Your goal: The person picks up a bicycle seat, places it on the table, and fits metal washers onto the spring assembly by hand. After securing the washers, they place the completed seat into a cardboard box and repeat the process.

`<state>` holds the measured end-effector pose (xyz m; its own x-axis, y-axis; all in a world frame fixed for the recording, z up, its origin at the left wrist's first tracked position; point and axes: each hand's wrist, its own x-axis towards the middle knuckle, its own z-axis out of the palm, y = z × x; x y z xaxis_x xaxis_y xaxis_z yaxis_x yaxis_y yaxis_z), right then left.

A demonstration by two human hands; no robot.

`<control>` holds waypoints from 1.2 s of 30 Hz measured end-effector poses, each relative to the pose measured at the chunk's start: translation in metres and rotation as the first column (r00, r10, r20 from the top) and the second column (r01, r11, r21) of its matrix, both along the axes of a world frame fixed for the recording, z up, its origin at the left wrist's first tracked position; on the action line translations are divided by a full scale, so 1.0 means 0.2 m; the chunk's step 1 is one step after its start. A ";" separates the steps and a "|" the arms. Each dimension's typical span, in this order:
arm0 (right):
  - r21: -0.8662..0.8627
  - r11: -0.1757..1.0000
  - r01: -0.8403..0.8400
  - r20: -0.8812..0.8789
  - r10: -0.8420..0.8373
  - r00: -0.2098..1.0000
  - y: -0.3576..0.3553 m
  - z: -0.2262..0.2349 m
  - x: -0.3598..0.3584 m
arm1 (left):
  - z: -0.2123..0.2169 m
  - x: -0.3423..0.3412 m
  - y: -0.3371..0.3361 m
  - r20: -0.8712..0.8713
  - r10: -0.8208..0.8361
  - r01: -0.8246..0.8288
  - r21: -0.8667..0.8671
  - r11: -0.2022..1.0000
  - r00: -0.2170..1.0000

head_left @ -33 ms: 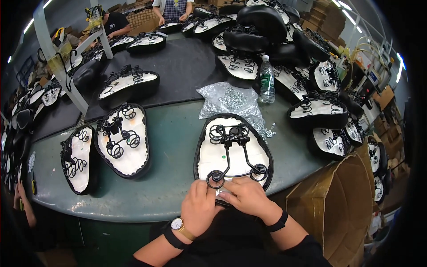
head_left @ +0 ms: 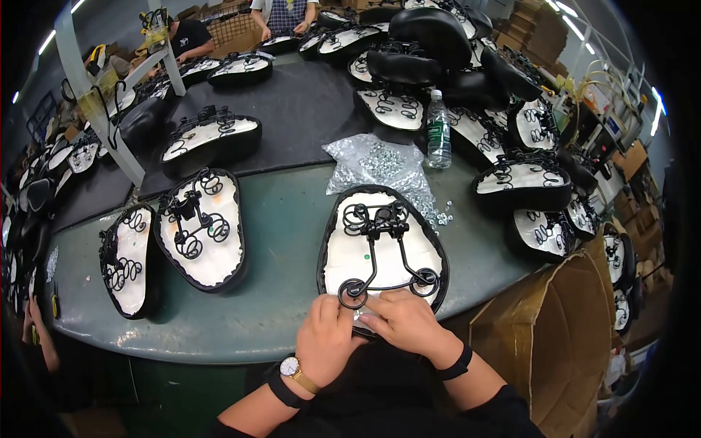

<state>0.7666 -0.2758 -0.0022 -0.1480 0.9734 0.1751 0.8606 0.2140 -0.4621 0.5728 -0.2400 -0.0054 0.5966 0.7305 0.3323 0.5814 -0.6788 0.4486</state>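
Your left hand (head_left: pixel 330 337) and right hand (head_left: pixel 404 319) press together on the near edge of the upturned bicycle saddle (head_left: pixel 382 252) at the green table (head_left: pixel 277 306) rim; fingers curl narrow on what seems a small pale part, though the view hides it; the black wire spring frame (head_left: pixel 380 244) already sits on the white matte underside; a clear bag of shiny nuts (head_left: pixel 380 164) lies beyond; two more saddles (head_left: pixel 198 226) with coils wait at left.
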 end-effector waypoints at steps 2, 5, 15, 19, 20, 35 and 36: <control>0.016 1.000 -0.001 0.008 0.001 1.000 0.01 0.01 -0.01 | -0.01 0.00 0.00 0.001 0.003 -0.003 0.018 1.000 1.000; 0.029 1.000 0.008 0.048 -0.010 0.999 0.01 0.02 -0.03 | -0.01 0.00 -0.01 -0.014 0.022 -0.021 0.033 0.999 1.000; 0.217 0.975 0.050 -0.074 -0.035 0.997 -0.02 -0.02 -0.04 | 0.01 0.02 -0.02 -0.031 0.039 -0.037 0.066 0.997 0.999; 0.199 0.979 0.043 -0.039 -0.036 0.999 0.00 -0.02 -0.04 | 0.01 0.02 -0.02 -0.028 0.044 -0.042 0.059 0.997 0.999; 0.198 0.979 0.046 -0.041 -0.038 0.998 0.00 -0.02 -0.04 | 0.01 0.02 -0.02 -0.024 0.042 -0.041 0.059 0.997 0.999; 0.162 0.986 0.045 0.005 -0.046 0.999 0.02 -0.03 -0.05 | -0.02 0.01 -0.02 0.007 0.022 -0.022 0.051 0.998 1.000; 0.177 0.983 0.041 0.006 -0.043 0.999 0.02 -0.04 -0.05 | -0.02 0.01 -0.02 0.006 0.021 -0.021 0.049 0.999 1.000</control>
<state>0.7564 -0.2727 -0.0098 -0.1102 0.9327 0.3435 0.8750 0.2550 -0.4116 0.5744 -0.2434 -0.0091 0.5793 0.7255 0.3714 0.5935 -0.6878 0.4179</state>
